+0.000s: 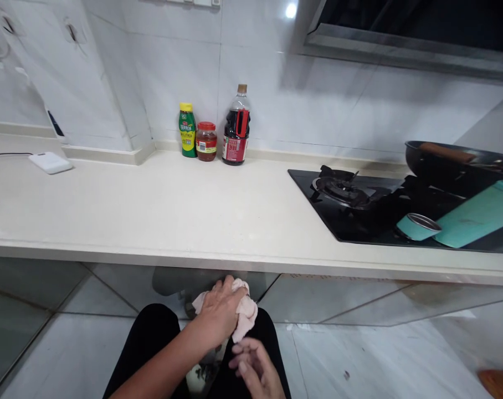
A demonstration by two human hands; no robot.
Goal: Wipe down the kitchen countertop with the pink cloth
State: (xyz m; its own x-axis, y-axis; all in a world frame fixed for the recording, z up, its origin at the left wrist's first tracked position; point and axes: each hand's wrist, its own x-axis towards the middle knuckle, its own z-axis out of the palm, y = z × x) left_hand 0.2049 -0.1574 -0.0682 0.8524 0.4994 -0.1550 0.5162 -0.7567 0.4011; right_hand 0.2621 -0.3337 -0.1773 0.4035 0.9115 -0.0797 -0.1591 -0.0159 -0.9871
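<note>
Pink cloth (247,317) in outstretched, palm-down left hand (221,306); right hand (257,368) just below, half-curled.

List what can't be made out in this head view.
Head view: middle of the pink cloth, hidden by the left hand.
Head view: left palm, so its grip is unclear; hidden by the hand's back.
Head view: right side of the dark pan, cut off by the right edge.
Head view: fine print on the red-lidded jar, too small.

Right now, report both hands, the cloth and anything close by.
Left hand holding pale pink cloth, crumpled. Right hand loosely curled, just below cloth. Black-clad knees close by.
</note>
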